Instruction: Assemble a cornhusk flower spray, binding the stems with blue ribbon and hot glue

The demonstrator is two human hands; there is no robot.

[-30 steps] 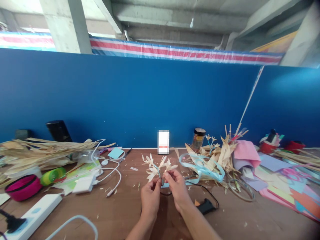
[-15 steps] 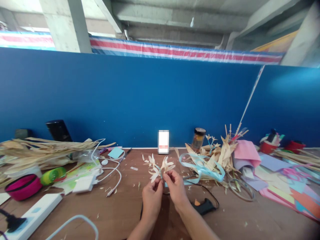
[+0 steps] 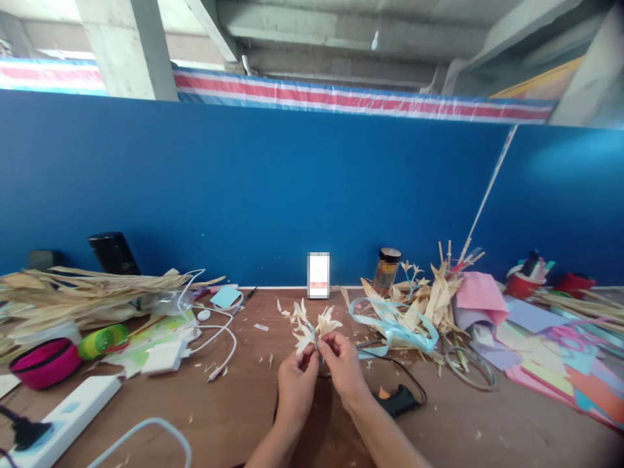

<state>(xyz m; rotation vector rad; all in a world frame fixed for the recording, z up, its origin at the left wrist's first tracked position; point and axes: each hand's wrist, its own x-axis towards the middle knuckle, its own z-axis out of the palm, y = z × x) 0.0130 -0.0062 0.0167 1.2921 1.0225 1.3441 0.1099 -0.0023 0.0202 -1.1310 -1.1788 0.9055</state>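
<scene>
A spray of cream husk flowers (image 3: 327, 321) on a light blue wrapped stem is held up over the middle of the table. My left hand (image 3: 296, 380) pinches the stem from the left, just beneath the blossoms. Fingertips of my right hand (image 3: 342, 365) close on the same stem from the right, almost touching the left ones. Part of the stem is hidden behind the fingers. Beside my right wrist lies a black glue gun (image 3: 398, 401) with an orange trigger.
Dried husks (image 3: 441, 305) and a light blue ribbon (image 3: 390, 328) lie to the right, near coloured paper (image 3: 550, 364). On the left are a white power strip (image 3: 73, 416), white cables (image 3: 229, 331) and a magenta roll (image 3: 46, 364). A blue partition (image 3: 273, 195) stands behind the table.
The flower spray has turned slightly between my fingers, its left blossoms shifting a little to the right. Both hands keep their pinch on the stem.
</scene>
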